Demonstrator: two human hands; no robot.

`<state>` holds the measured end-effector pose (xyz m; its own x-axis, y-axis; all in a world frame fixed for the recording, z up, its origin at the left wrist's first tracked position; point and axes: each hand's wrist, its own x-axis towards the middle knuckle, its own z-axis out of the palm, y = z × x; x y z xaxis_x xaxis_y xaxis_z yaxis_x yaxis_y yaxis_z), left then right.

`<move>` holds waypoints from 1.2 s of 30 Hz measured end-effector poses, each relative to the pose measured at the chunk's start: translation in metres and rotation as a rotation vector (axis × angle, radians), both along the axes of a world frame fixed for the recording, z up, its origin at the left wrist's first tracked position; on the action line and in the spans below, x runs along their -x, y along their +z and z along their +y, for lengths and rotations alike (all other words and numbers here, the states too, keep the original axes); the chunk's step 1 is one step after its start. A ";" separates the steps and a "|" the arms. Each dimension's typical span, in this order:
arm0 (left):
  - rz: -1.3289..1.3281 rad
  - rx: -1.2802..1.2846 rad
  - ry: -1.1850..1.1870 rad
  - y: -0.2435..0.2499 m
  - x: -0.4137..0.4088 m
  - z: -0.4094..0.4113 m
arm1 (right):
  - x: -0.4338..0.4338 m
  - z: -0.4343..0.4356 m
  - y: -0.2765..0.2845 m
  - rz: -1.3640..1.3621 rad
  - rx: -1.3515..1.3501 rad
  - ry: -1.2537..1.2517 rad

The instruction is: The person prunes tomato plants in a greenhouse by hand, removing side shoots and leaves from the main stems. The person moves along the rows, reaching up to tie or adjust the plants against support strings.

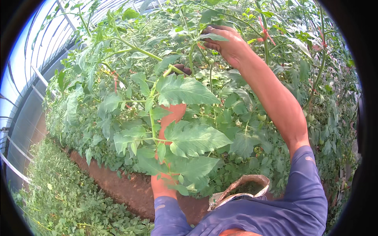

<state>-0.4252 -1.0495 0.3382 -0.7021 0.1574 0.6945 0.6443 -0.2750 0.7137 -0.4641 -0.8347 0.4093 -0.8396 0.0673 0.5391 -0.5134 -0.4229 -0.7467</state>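
My left hand [181, 70] is mostly hidden behind a tomato stem [174, 69] and its large leaves; only darkened fingers show, next to the stem, and whether they grip it is unclear. A long leafy tomato branch [153, 118] hangs down in front of my left forearm. My right hand [221, 41] reaches up among the upper shoots, its fingers dark and bent beside a thin upright stem [191, 56], partly covered by a leaf. What its fingertips touch cannot be made out. A small green tomato [211, 61] is just below it.
Red ties [265, 34] hold stems at the upper right, and another tie [115, 81] is at the left. An open bag [236, 188] sits against my waist. A bare soil path [118, 188] runs between plant rows. Greenhouse framing [40, 75] curves along the left.
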 end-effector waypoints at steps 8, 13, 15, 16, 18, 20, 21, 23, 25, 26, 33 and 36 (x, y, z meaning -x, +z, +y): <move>0.223 -0.058 0.306 -0.044 -0.018 0.007 | -0.022 -0.082 -0.006 0.590 -0.340 -0.485; 0.075 -0.248 0.344 -0.037 -0.015 0.014 | -0.008 -0.104 0.021 0.989 -0.597 -0.499; 0.171 -0.157 0.375 -0.027 0.011 0.008 | 0.011 -0.096 0.038 0.861 -0.911 -0.674; 0.120 -0.193 0.344 -0.023 0.032 0.007 | 0.024 -0.080 0.050 0.776 -1.021 -0.722; -0.026 -0.182 0.319 -0.002 0.047 -0.003 | 0.006 -0.052 0.073 0.525 -1.103 -0.750; -0.214 -0.084 0.297 0.031 0.057 0.018 | 0.032 -0.011 0.080 0.547 -0.923 -0.992; -0.200 -0.045 0.264 0.039 0.070 0.015 | 0.033 0.001 0.089 0.614 -0.796 -1.043; -0.314 0.062 0.272 0.051 0.089 0.006 | 0.032 0.017 0.102 0.591 -0.668 -1.272; -0.466 0.083 0.257 0.064 0.111 0.024 | 0.059 0.051 0.113 0.622 -0.662 -1.405; -0.520 0.111 0.256 0.068 0.121 0.024 | 0.075 0.059 0.118 0.655 -0.788 -1.234; -0.641 0.162 0.130 0.079 0.146 0.058 | 0.107 0.034 0.123 0.657 -1.420 -0.529; -0.577 0.242 0.163 0.080 0.145 0.066 | 0.115 0.014 0.117 0.581 -1.387 -0.631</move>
<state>-0.5699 -0.9836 0.4181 -0.9801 0.1216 0.1568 0.1587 0.0062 0.9873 -0.5796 -0.8204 0.5261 -0.5425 -0.4766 0.6918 -0.6666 0.7453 -0.0092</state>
